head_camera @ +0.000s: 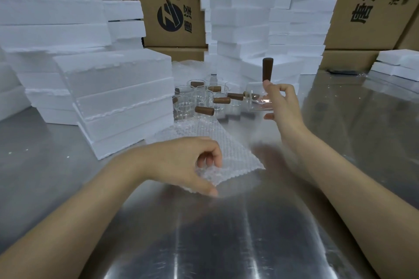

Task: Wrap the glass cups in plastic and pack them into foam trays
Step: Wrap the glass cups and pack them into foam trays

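A person works at a steel bench [226, 233] stacked with packing material. The left hand [181, 163], near the middle of the bench, has its grip closed in a pinch, thumb and curled fingers holding the near edge of a sheet of bubble wrap [229, 152] that lies flat on the metal. The right hand [283, 106], raised farther back and to the right, has its grip curled round a clear glass cup [257, 101], thumb below and fingers above, with the cup's brown handle [267, 70] pointing straight up. Just left of that hand, a cluster of unwrapped cups [199, 99] with the same brown handles stands on the bench beyond the bubble wrap. White foam trays [122, 97] are stacked at the left, next to the cluster, and taller foam stacks [242, 18] rise at the far side. Behind them, a cardboard box [167, 2] carries a round dark logo beside the characters 唐泽, printed sideways. A second box [367, 2] at the far right shows the same 唐泽 in large dark type followed by the letter A; a line of smaller characters beside it is too blurred to read in full.
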`<state>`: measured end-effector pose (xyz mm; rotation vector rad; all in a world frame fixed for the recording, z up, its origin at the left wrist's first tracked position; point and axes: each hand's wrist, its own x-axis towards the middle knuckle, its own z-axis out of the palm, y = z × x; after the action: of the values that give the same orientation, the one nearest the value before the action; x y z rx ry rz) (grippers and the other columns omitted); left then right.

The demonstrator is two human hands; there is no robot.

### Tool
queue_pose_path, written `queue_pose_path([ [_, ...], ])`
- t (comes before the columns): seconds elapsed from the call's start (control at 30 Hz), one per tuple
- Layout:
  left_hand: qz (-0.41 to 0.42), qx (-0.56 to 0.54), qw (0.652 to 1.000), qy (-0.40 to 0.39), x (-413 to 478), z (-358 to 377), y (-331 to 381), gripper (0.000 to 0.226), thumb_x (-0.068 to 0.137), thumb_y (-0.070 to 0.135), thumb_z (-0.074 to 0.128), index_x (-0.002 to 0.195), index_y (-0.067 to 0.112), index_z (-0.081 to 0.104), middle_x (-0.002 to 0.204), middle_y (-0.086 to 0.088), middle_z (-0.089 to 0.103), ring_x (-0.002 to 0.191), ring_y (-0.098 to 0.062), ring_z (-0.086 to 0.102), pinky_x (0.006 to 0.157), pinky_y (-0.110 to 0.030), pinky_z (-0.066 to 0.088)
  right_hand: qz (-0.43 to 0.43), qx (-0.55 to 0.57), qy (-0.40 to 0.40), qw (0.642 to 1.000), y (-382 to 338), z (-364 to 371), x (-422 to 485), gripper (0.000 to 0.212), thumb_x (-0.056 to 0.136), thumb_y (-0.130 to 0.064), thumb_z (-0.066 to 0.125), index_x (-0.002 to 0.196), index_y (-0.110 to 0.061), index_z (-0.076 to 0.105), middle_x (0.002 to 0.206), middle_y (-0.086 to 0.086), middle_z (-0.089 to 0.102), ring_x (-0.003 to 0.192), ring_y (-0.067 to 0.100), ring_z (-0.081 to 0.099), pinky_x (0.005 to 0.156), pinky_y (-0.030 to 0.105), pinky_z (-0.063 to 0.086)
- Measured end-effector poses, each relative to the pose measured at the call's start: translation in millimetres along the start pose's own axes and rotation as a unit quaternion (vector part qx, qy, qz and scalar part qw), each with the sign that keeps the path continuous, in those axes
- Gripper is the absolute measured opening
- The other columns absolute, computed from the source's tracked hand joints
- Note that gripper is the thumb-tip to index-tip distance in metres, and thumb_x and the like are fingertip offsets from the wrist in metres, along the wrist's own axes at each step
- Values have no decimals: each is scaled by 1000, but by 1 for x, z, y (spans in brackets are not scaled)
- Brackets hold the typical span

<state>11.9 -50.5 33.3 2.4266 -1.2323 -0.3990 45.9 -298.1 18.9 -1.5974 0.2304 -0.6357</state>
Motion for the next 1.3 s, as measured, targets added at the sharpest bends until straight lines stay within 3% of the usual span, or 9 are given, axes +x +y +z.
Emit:
queue_pose_path([
  [0.17, 24, -207, 978, -25, -5, -9, -1, 16, 82, 2, 66, 79, 17, 64, 78, -1, 65, 69, -4, 60, 69, -21, 45, 15, 24, -2, 1000, -4, 1, 0, 43, 88, -52, 56, 115, -19, 47, 94, -3, 69, 68, 9, 66, 52, 21, 43],
  [0.33, 112, -585, 799, 80, -9, -24, -2, 24, 66, 15, 82, 89, 13, 74, 83, -2, 73, 71, -11, 71, 66, -22, 56, 11, 14, 2, 1000, -4, -1, 1, 33, 92, -43, 55, 105, -15, 45, 54, -29, 60, 46, -16, 52, 47, 8, 40],
  [0.47, -91, -374, 847, 367, 6, -23, -16, 16, 85, -1, 65, 96, 10, 69, 77, 5, 72, 62, -5, 63, 54, -10, 46, 38, 33, 8, 999, -5, -2, 0, 38, 89, -49, 57, 112, -22, 44, 77, -14, 65, 59, -1, 60, 52, 18, 43],
  [0.53, -152, -114, 871, 453, 8, -18, -28, 27, 85, -1, 66, 109, 9, 67, 103, -3, 70, 86, -16, 63, 75, -16, 46, 36, 26, 8, 999, -6, -1, -3, 36, 90, -48, 56, 115, -25, 45, 84, -10, 64, 65, 5, 61, 52, 20, 46],
  [0.67, -43, 212, 839, 500, 9, -10, -24, 53, 72, -19, 55, 118, 6, 66, 126, -10, 62, 116, -33, 52, 94, -43, 39, 21, 34, -12, 999, -6, -1, -5, 34, 89, -40, 61, 116, -24, 46, 86, -10, 66, 58, 9, 63, 52, 17, 50],
  [0.8, 90, 92, 951, 282, 13, 12, -2, 35, 92, 26, 50, 123, 19, 64, 120, 5, 64, 113, -14, 53, 97, -31, 39, 27, 67, -50, 996, -5, 0, -7, 41, 87, -27, 66, 121, -23, 44, 105, -1, 65, 81, 19, 68, 80, 31, 57],
  [0.97, -1, 166, 971, 173, 24, 32, -4, 58, 73, 82, 37, 97, 35, 61, 90, 17, 55, 88, -5, 50, 75, -23, 40, 47, 161, -108, 980, -12, 1, -9, 49, 85, -6, 68, 128, -6, 44, 119, 13, 57, 99, 18, 68, 91, 40, 55],
  [1.1, -63, 137, 970, 194, 21, 28, -8, 26, 82, 48, 58, 68, 27, 49, 67, 13, 56, 69, -9, 51, 58, -23, 37, 35, 129, -147, 980, -13, 1, -10, 40, 82, -12, 73, 116, -14, 51, 119, 16, 57, 109, 25, 62, 98, 41, 50],
  [1.3, -133, -99, 966, 197, 18, 11, -13, 16, 90, 14, 62, 76, 18, 68, 63, 3, 66, 47, -3, 52, 54, -16, 44, 13, 88, -225, 970, -16, 0, -11, 43, 71, -50, 73, 100, -18, 67, 84, -5, 69, 76, 15, 68, 68, 26, 53],
])
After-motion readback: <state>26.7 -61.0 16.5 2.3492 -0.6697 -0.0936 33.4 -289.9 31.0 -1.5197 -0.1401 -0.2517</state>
